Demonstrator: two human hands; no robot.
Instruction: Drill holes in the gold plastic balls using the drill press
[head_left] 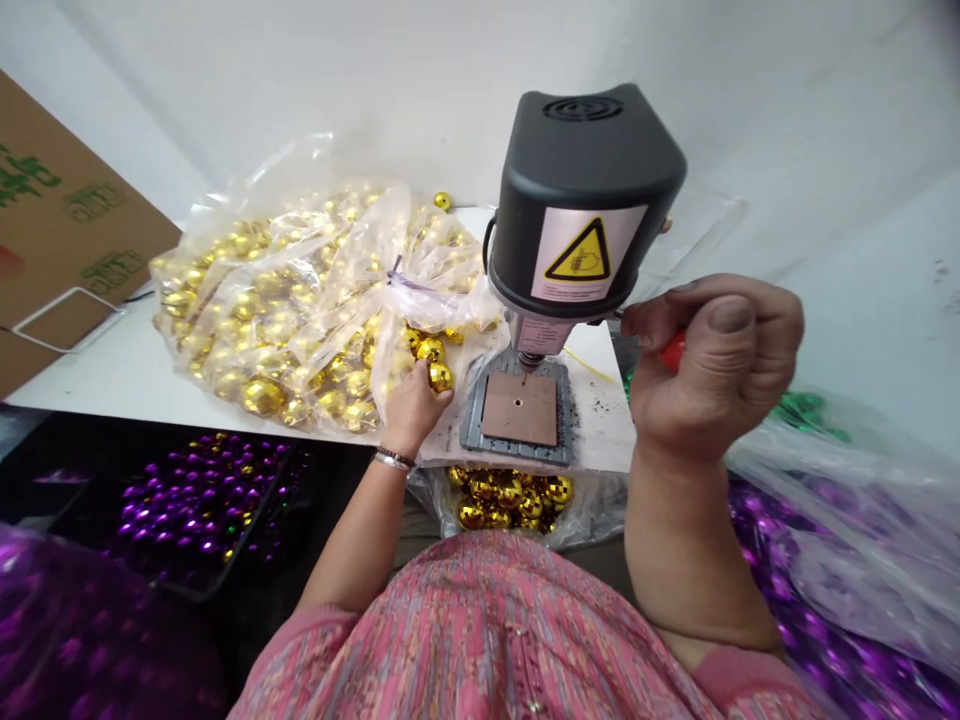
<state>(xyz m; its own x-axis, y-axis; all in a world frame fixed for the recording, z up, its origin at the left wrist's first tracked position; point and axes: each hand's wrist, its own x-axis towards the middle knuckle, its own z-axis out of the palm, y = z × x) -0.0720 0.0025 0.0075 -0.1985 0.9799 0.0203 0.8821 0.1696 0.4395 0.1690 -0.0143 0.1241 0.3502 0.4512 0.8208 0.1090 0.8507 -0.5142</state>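
My left hand [415, 408] is at the mouth of a clear plastic bag [409, 300] full of shiny gold balls. Its fingers are closed on a faceted gold ball [440, 376], with other gold balls just beyond it. My right hand [716, 365] is wrapped round a red knob [673, 352] on the lever of a small black drill press [589, 200]. Under the drill's chuck [530, 362] lies a square brown plate [510, 425] with a small hole, on the grey metal base. No ball rests on this plate.
Dark shavings are scattered over the white table [600, 440]. More gold balls [517, 495] sit in a bag below its front edge. Purple balls [202, 500] fill a dark bin at left, and purple bags [847, 600] lie at right. A cardboard box [75, 220] stands at far left.
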